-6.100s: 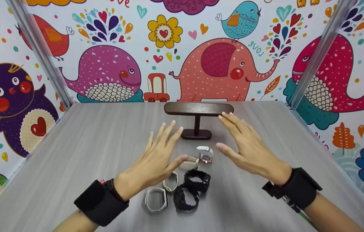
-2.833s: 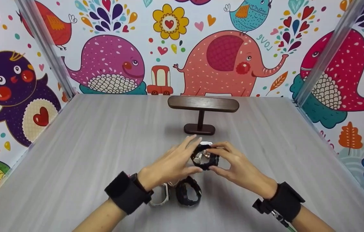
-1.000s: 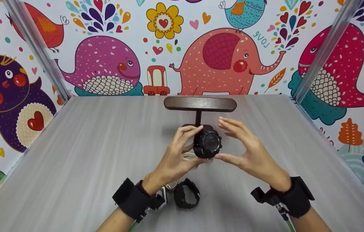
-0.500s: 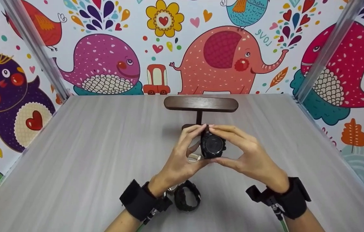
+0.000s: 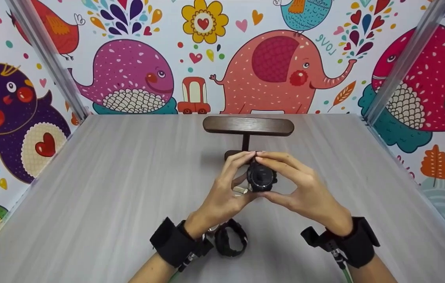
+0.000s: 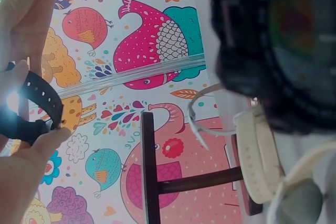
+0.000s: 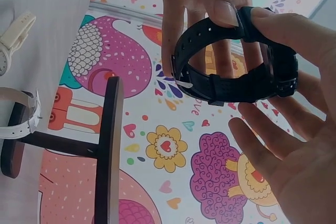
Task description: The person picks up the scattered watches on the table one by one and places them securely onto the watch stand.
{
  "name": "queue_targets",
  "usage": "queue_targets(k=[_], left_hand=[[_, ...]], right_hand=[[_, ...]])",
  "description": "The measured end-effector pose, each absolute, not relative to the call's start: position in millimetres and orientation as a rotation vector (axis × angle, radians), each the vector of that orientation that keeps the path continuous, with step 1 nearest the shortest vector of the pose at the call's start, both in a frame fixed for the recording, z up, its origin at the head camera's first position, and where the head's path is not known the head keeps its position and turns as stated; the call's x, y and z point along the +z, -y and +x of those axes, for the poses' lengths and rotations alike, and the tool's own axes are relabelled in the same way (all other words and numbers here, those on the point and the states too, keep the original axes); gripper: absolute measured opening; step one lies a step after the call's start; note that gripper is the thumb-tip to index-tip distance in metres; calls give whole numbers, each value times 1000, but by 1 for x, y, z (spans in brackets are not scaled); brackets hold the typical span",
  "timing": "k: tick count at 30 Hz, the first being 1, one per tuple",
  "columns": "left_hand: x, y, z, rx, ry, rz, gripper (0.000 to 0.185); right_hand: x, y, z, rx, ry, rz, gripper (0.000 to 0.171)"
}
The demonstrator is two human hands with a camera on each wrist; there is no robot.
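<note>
Cartoon-papered walls behind; my left hand (image 5: 222,192) and right hand (image 5: 305,190) both pinch the black watch (image 5: 261,177). Beyond my fingertips stands the T-bar stand (image 5: 248,125); a loose pinch could drop it.

Staged recording booth: grey desk (image 5: 108,188) enclosed by cartoon-animal wallpaper panels (image 5: 135,74) joined with aluminium corner posts (image 5: 45,59).
</note>
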State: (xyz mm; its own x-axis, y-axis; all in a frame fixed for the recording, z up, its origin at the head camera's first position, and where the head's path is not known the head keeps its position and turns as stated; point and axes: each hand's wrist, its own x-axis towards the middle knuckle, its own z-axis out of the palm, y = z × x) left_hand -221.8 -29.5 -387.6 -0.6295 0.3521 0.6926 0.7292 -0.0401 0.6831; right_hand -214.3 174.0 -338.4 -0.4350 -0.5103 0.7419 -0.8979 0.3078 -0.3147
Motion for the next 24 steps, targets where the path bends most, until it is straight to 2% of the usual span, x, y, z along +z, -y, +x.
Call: queue_targets(k=[15, 24], left_hand=[[-391, 32, -226, -1684, 1983, -1145, 76], [-390, 40, -234, -1479, 2062, -1199, 86]], right_hand=[[-344, -174, -220, 1007, 2099, 1268, 71], [-347, -176, -224, 978, 2143, 1243, 71]])
